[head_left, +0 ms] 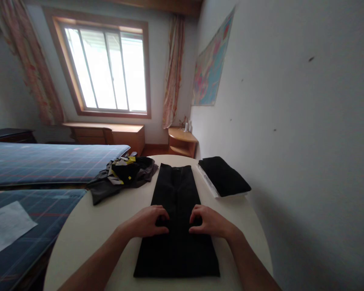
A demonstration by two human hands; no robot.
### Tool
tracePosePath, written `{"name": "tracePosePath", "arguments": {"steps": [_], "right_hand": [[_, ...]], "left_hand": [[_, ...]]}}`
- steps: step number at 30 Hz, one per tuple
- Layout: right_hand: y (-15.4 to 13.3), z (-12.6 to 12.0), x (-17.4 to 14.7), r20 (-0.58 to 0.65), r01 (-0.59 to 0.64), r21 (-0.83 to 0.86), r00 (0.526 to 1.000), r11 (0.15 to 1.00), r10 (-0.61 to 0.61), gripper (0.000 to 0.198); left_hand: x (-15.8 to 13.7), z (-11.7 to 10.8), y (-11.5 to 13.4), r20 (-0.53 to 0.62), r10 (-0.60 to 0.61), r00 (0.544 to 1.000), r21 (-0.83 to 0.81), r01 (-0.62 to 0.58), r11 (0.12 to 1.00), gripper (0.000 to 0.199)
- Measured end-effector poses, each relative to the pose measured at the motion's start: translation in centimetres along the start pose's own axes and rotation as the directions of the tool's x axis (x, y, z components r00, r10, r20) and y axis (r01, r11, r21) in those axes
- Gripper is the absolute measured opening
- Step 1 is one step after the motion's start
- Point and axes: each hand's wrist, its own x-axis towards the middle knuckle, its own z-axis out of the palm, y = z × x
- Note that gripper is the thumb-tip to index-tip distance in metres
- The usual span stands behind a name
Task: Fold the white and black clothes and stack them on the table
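Note:
A black garment [177,254], folded into a long flat strip, lies lengthwise on the round cream table [109,250]. It tapers toward its far end, and a crease runs down its middle. On its left half rests my left hand [151,221], the curled fingers and thumb apart in a C shape. Mirroring it on the right half, my right hand [208,221] has the same curled shape, with a gap between thumb and fingers. No cloth shows pinched in either hand. Both hands are about midway along the garment.
At the table's far left is a crumpled grey, black and yellow garment [130,171]. A folded black cloth [224,176] sits on a white flat package [210,188] at the far right, near the wall. Plaid-covered beds [48,161] stand left, one bearing a paper sheet [9,226].

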Motion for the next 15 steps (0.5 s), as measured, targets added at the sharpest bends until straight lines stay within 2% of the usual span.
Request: {"name": "tracePosePath", "arguments": {"steps": [4,9,15], "right_hand": [[0.0,0.2,-0.2,0.095,-0.062,0.024,0.994,0.998,0.06,0.029],[-0.6,0.1,-0.5,0.168,-0.144,0.029,0.976,0.989,0.137,0.031],[-1.0,-0.1,-0.8,0.184,-0.044,0.095,0.983,0.995,0.026,0.015]], "left_hand": [[-0.1,0.0,0.5,0.115,-0.042,0.992,-0.008,0.043,0.999,0.033],[-0.3,0.1,1.0,0.144,-0.087,0.986,0.037,0.083,0.996,0.032],[-0.6,-0.6,0.9,0.158,-0.031,0.987,-0.054,0.04,0.998,0.019]]}}
